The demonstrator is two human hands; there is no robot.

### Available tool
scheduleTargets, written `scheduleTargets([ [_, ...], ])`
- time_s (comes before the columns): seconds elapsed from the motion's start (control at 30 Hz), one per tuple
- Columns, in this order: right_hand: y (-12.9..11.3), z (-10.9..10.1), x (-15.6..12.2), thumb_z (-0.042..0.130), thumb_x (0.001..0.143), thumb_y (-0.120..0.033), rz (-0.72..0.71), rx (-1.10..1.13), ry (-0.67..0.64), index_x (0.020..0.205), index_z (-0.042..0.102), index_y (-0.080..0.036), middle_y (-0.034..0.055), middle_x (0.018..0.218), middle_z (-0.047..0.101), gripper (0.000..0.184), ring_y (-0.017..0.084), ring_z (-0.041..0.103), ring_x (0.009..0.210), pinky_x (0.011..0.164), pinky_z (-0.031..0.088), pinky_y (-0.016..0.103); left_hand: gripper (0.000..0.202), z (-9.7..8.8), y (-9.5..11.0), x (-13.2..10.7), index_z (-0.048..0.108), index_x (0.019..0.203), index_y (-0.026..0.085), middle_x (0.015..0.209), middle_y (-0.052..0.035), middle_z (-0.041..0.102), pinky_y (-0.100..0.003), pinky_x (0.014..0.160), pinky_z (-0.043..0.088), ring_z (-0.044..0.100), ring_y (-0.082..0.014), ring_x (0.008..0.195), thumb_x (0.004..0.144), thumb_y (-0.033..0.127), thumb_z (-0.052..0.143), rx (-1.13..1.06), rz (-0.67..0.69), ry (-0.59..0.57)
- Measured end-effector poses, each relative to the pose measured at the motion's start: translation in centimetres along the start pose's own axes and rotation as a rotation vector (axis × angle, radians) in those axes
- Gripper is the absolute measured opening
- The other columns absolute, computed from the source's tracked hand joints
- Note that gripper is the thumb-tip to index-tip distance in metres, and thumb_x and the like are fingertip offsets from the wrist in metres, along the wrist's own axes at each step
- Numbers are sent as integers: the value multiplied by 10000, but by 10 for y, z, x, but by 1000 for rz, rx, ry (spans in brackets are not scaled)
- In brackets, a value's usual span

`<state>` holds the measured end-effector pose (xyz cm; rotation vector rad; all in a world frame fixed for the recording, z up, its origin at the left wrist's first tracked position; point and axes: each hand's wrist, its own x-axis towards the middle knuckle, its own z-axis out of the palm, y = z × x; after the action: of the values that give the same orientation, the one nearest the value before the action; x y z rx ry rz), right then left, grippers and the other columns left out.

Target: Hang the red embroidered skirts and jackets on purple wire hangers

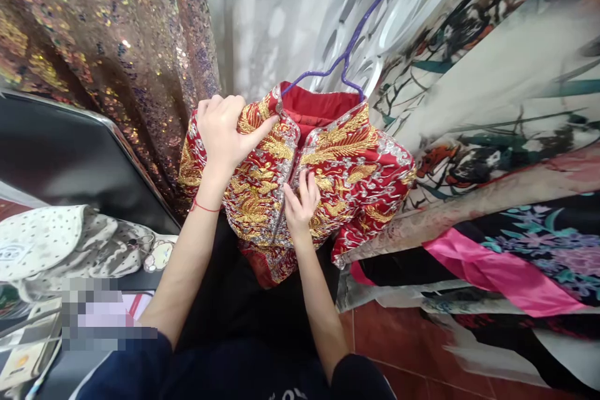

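The left grip (224, 131) is closed on the red and gold embroidered jacket (360, 169), fingers wrapped over its shoulder and the thumb pressed flat towards the collar. A thin red string (206, 207) circles that wrist. The right grip (300, 200), just below and to the right of it, lies with its fingers half curled on the silver-edged front opening. The thumb is hidden, so whether it pinches the cloth cannot be told.

The jacket hangs between the two grips on a purple hanger (349, 50), whose hook rises above them. Behind it hangs pale sheer fabric (276, 12). To the left of the grips a sequined bronze drape (117, 44) falls beside a dark bench (60, 150) with a metal edge, and nearer the person a spotted cloth (51, 237) lies on it. To the right hang cream cloths painted with flowers (506, 94), and a pink sash (497, 275) lies lower down. Beneath is a red tiled floor (398, 344).
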<state>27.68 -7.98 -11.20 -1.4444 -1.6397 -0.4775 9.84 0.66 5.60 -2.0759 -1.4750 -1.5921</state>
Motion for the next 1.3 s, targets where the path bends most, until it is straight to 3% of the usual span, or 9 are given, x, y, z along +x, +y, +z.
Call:
scheduleTargets([
  [0.2,19,16,-60,471,977,-127,-39,3,-170,1094,747,-233,173,1339,669,318,276,525,1389,1126,454,519,479,-1,1,1,592,830,243,819,-58,629,-527,991,366,598,-333,1022,747,702,701,-34,-22,-26],
  [0.43,30,21,-88,411,975,-105,-107,7,-216,1072,743,-230,152,1333,677,368,246,548,1367,1115,488,476,464,-1,0,1,601,845,245,836,-64,623,-535,994,353,589,-344,1047,755,690,695,-30,-28,-43],
  [0.63,33,18,-108,469,955,-43,-201,13,-227,1154,711,-191,161,1424,608,347,231,446,1451,1178,416,438,473,3,-2,3,587,827,243,838,-61,628,-528,995,372,602,-331,1021,762,702,681,-30,-8,-17],
  [0.8,32,23,-137,503,949,-44,-244,-66,-196,1138,700,-178,166,1460,578,304,249,375,1499,1214,319,470,518,5,-2,3,573,849,235,907,-78,640,-529,1023,362,578,-355,1119,769,742,639,-54,-5,-28],
  [0.97,30,27,-173,577,926,-60,-267,-57,-217,1102,693,-165,197,1453,578,236,267,389,1495,1225,241,478,516,4,-3,2,565,846,239,893,-74,632,-544,1024,367,575,-358,1129,761,742,643,-44,-1,-37],
  [1.1,28,28,-195,576,946,-97,-283,-75,-236,1032,681,-190,174,1403,630,165,237,469,1448,1231,173,497,524,4,-3,3,564,842,239,901,-77,637,-560,1029,362,574,-363,1132,768,754,621,-60,-9,-54],
  [1.3,31,29,-202,550,970,-124,-302,-114,-276,1026,669,-207,153,1383,652,155,227,509,1417,1226,148,523,521,3,-5,3,576,879,239,987,-95,642,-575,1054,344,523,-384,1231,772,746,622,-113,-28,-107],
])
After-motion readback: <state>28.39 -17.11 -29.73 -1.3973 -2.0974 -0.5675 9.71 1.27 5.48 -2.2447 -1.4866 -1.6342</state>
